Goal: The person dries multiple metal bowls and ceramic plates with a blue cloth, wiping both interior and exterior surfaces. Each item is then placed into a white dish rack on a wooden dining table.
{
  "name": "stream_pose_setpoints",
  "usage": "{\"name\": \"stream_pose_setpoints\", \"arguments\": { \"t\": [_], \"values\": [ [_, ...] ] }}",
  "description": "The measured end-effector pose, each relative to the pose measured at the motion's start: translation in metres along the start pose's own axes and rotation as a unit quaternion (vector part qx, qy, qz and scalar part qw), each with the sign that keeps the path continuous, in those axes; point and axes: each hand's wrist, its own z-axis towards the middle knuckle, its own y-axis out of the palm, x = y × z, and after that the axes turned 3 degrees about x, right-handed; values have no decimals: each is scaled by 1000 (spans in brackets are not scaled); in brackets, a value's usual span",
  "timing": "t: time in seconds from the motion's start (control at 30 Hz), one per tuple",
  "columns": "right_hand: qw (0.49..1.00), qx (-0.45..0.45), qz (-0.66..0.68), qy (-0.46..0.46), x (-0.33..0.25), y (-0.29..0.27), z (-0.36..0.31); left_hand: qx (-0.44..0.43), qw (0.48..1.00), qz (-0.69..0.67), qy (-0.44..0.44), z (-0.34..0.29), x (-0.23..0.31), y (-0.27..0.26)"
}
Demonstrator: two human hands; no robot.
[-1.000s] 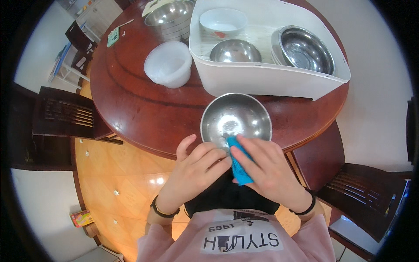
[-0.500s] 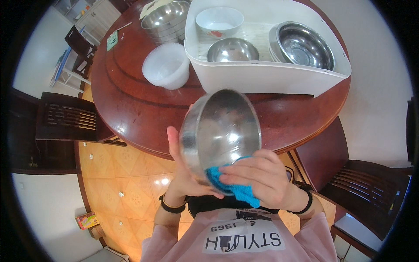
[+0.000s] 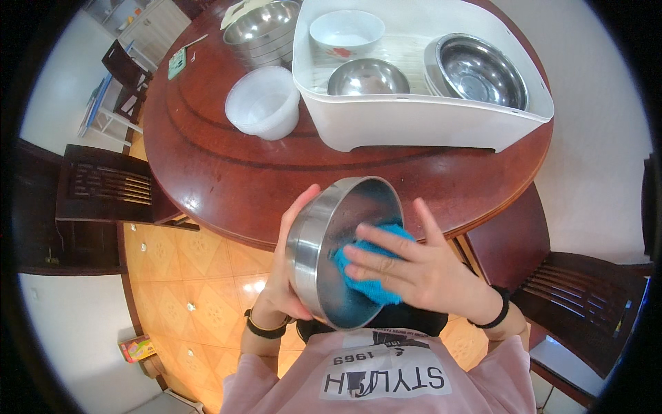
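Observation:
A shiny steel bowl (image 3: pixel 310 252) is tilted on its side in front of me, its mouth turned to the right. My left hand (image 3: pixel 281 276) wraps round its outer left side, thumb and fingers along the wall. Inside the mouth, my right hand (image 3: pixel 420 269) presses a bright blue cloth (image 3: pixel 376 276) against the inner surface. The right fingers lie over the cloth, with the index finger raised away from it. Part of the cloth is hidden under those fingers.
On the round dark-red table (image 3: pixel 227 200) stands a white bin (image 3: pixel 427 121) holding a white bowl (image 3: pixel 347 33), a small steel bowl (image 3: pixel 369 77) and stacked steel bowls (image 3: pixel 483 72). Left of it are translucent plastic tubs (image 3: pixel 262 103) and nested steel basins (image 3: pixel 262 31). Wooden chairs (image 3: pixel 110 186) flank the table.
The bowl has come lower and nearer to me. My right hand has moved the cloth from the near rim into the bowl's inside, and its index finger has lifted.

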Motion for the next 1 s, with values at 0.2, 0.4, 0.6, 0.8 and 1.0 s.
{"name": "stream_pose_setpoints", "arguments": {
  "t": [0.2, 0.4, 0.6, 0.8, 1.0],
  "values": [
    [999, -2, -46, 22, 11, 19, -8, -5, 986, 72, -147, 0, -1, -24],
    [997, 8, 55, 60, 7, 12, -4, -85, 974, 146, 153, 15, -13, -17],
    [939, 80, 322, 86, -13, 2, 6, -137, 966, 156, 157, 12, -28, -25],
    [965, -24, 260, 3, -12, -5, 9, -82, 992, 31, 92, 1, -32, -26],
    [987, -69, 145, 13, -7, -4, 3, 7, 1000, 14, 10, 8, -14, -12]
  ]
}}
